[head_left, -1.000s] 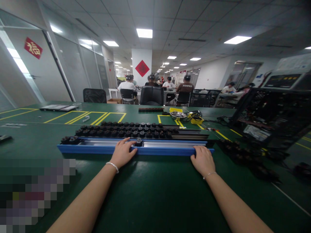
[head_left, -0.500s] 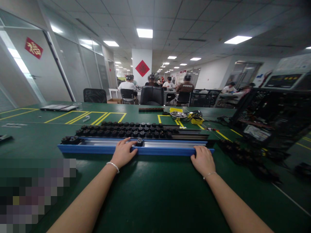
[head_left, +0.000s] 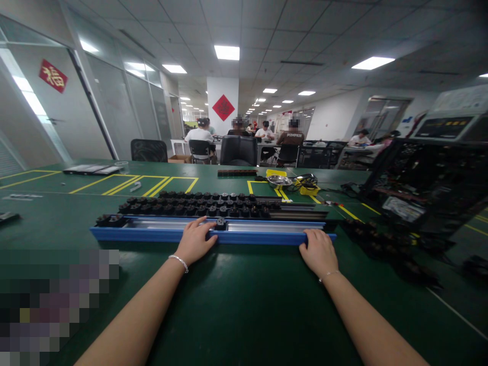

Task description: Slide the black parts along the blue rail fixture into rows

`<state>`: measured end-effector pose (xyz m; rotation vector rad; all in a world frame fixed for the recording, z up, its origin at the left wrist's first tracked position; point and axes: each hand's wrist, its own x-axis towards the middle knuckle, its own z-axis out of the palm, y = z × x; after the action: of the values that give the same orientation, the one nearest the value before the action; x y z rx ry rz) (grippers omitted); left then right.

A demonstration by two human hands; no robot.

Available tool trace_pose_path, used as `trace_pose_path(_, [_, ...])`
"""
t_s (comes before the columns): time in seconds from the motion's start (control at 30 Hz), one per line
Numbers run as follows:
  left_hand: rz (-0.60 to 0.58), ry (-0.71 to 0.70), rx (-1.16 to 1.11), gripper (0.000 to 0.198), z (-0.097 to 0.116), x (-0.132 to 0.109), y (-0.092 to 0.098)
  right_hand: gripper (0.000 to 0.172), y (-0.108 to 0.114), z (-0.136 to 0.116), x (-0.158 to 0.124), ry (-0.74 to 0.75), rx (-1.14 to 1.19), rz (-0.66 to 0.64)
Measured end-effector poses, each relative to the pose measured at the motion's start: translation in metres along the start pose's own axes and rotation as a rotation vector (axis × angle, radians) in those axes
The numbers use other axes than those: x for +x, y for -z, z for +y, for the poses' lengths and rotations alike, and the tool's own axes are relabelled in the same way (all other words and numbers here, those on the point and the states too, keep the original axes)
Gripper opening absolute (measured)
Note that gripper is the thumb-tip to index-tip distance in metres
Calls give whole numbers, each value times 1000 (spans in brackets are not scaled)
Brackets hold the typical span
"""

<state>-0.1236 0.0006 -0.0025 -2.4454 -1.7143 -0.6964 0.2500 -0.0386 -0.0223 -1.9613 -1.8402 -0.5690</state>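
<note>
Contact between left hand and small black block unclear; pixelated patch at lower left.

A green table with yellow floor-style markings carries a blue rail, rows of black parts, perhaps connectors, and a metal bowl

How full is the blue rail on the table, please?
Mostly empty: the blue rail shows bare silver channel, save one black block by the left hand and a few blocks at its left end.

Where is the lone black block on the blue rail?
Head view: the lone black block sits in the silver channel of the blue rail, left of centre, right beside the left hand, with rows of black blocks behind.
</note>
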Motion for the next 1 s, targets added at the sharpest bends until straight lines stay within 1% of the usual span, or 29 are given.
trace_pose_path(0.33, [-3, -14, 0, 42, 4, 0, 0, 35, -2, 0, 0, 5, -15, 8])
trace_pose_path(0.53, [-32, 3, 3, 42, 7, 0, 4, 38, 2, -9, -2, -21, -2, 26])
trace_pose_path(0.6, [-38, 3, 9, 42, 8, 0, 5, 38, 5, -16, -2, 16, 29, 40])
trace_pose_path(0.77, [-45, -19, 3, 40, 9, 0, 7, 39, 15, -43, -1, 187, 149, 50])
trace_pose_path(0.9, [-41, -23, -4, 39, 8, 0, 5, 42, 19, -68, -4, 301, 222, -26])
trace_pose_path(1.0, [-46, -19, -9, 40, 7, 0, 4, 45, 20, -81, -6, 337, 245, -85])
